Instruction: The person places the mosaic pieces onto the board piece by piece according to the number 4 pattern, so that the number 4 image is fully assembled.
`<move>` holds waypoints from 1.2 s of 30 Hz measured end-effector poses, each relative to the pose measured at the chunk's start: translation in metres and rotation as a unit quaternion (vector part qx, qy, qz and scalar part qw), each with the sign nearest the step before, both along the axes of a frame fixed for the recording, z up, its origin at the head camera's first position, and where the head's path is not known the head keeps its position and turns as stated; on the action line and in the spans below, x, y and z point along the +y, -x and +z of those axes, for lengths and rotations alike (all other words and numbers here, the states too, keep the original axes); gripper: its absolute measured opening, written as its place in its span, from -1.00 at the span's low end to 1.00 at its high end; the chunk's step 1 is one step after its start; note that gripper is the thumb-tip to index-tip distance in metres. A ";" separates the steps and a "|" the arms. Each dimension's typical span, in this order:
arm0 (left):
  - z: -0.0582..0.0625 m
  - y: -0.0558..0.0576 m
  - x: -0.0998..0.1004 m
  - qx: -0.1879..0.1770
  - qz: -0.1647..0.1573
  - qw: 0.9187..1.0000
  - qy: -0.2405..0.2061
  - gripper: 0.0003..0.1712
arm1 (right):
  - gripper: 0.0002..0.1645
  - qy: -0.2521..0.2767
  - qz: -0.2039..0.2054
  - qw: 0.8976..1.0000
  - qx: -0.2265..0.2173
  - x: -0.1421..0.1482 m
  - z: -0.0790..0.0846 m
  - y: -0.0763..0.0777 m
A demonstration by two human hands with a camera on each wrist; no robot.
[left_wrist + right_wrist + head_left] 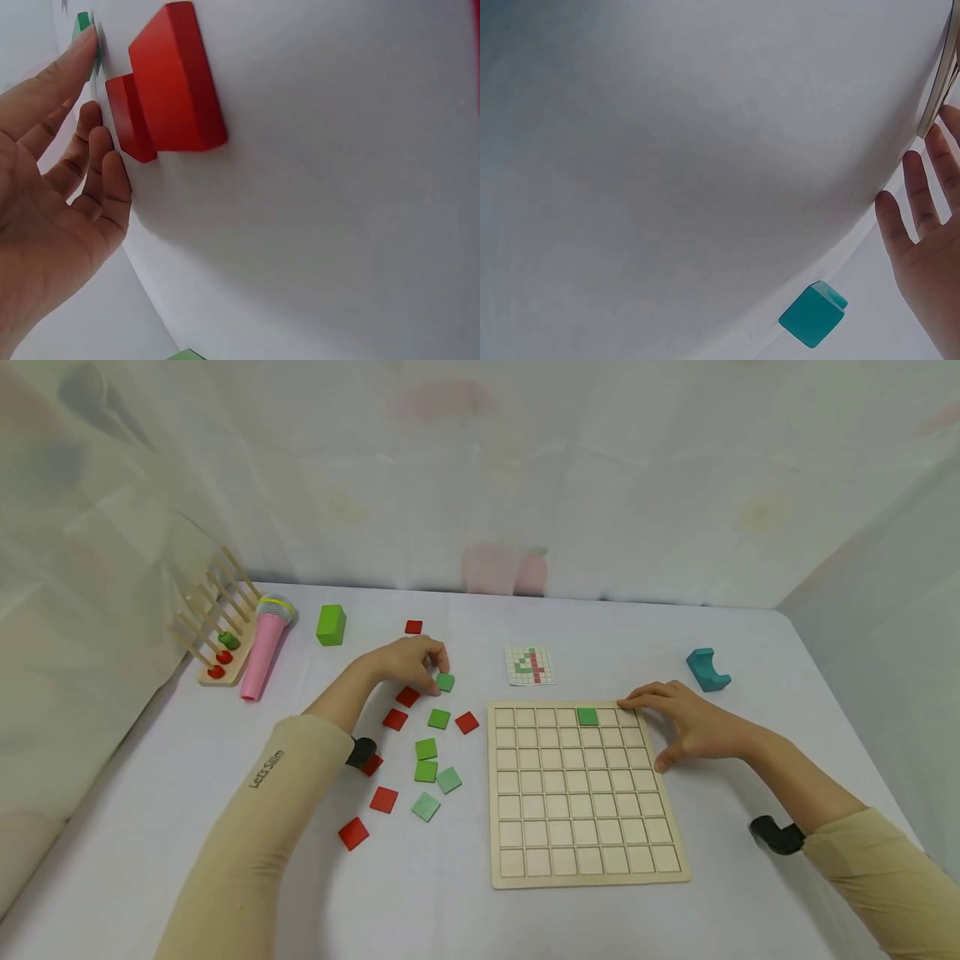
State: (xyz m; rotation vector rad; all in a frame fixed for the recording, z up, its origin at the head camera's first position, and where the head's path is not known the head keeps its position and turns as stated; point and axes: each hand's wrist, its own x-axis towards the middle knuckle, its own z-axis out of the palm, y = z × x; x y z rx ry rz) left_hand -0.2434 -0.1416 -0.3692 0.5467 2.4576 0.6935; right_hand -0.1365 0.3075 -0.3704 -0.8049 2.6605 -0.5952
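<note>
My left hand (411,662) has its thumb and forefinger at the edges of a small green square tile (445,682), which lies on the white cloth. In the left wrist view the thumb overlaps this green tile (79,37), and two red tiles (176,82) lie beside the curled fingers. The right hand (686,720) rests at a pale wooden grid board (588,882). Its fingertips touch the top right corner and the thumb lies near the right edge. One green tile (587,717) sits in the board's top row.
Several red tiles (384,800) and green tiles (426,749) lie left of the board. Behind it is a pattern card (529,666). A teal block (707,670) stands back right. At the back left are a green block (331,625), a pink microphone (264,652) and a pegged wooden stand (206,677).
</note>
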 end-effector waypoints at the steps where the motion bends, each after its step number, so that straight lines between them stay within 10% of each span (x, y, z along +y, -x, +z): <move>1: 0.000 0.000 0.000 0.000 0.005 1.000 -0.007 -0.76 | 0.14 0.001 0.000 1.000 0.000 0.000 0.000 0.000; 19: 0.010 -0.006 0.023 0.020 0.033 0.997 -0.069 -0.82 | 0.13 -0.001 0.003 1.000 0.002 0.001 -0.002 0.000; 36: 0.019 -0.031 0.091 -0.001 -0.008 0.990 -0.142 -0.82 | 0.12 0.000 -0.001 1.000 -0.003 -0.001 0.000 -0.001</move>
